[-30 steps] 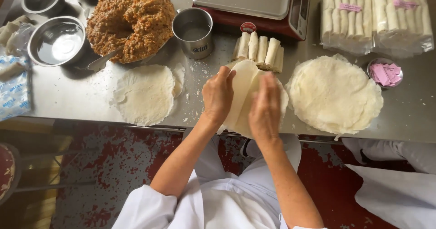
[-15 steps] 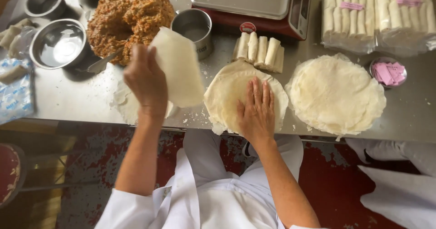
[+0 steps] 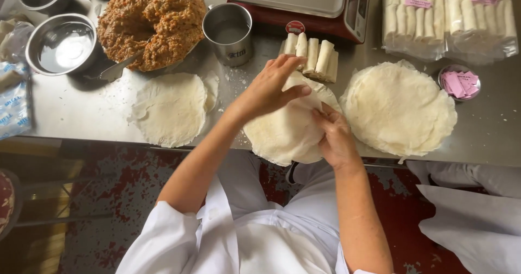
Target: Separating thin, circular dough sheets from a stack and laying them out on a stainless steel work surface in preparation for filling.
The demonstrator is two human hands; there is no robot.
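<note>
My left hand (image 3: 271, 86) and my right hand (image 3: 334, 133) meet over a stack of thin round white wrappers (image 3: 282, 138) at the near edge of the steel table (image 3: 81, 111). Fingertips of both hands pinch at the top wrapper near the stack's right side. A single wrapper (image 3: 171, 108) lies flat to the left. A large mound of brown minced filling (image 3: 149, 21) with a spoon in it sits behind that wrapper. Several finished rolls (image 3: 315, 54) lie just beyond my left hand.
A second stack of wrappers (image 3: 399, 108) lies at the right. A metal cup (image 3: 229, 32), two steel bowls (image 3: 59, 43), a scale with a tray (image 3: 304, 2), wrapped packs of rolls (image 3: 445, 16) and a small dish of pink slips (image 3: 458, 81) line the back. Another person's white sleeve (image 3: 477, 219) is at lower right.
My left hand laid the wrapper it was carrying down on the left, then came back to the middle stack. My right hand shifted from pressing flat to pinching the stack's edge.
</note>
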